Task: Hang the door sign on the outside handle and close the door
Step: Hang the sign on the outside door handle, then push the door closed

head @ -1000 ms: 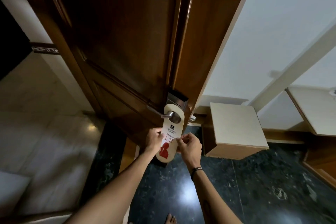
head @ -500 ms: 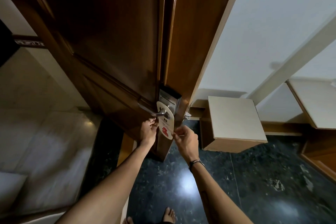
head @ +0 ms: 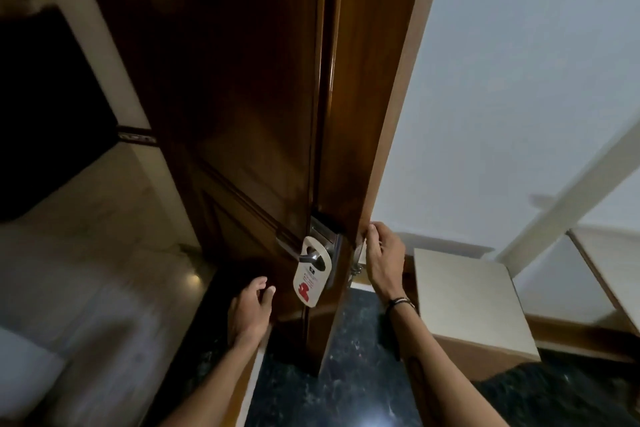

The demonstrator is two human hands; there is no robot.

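- A dark wooden door [head: 242, 97] is seen standing ajar, its narrow edge turned toward the camera and rising between the two hands.
- A white wall [head: 519, 80] is seen to the right of the right hand, and a dark speckled floor [head: 346, 374] lies below both forearms.
- A pale, box-like cabinet [head: 467, 305] is placed just right of the right wrist.
- A metal lock plate [head: 323, 230] is fixed on the door face above and right of the left hand.
- The door sign [head: 309, 272], cream with a red figure near its lower end, is hung by its hole on the outside handle [head: 301, 255] and dangles freely, up and to the right of the left hand.
- The left hand [head: 249, 308] is held open with fingers loosely spread, near the door face below the sign; nothing is gripped by it.
- The right hand [head: 382, 260] is curled at the far side of the door edge, by the inner hardware; whether anything is actually gripped cannot be told.
- A dark band [head: 400, 303] is worn on the right wrist.
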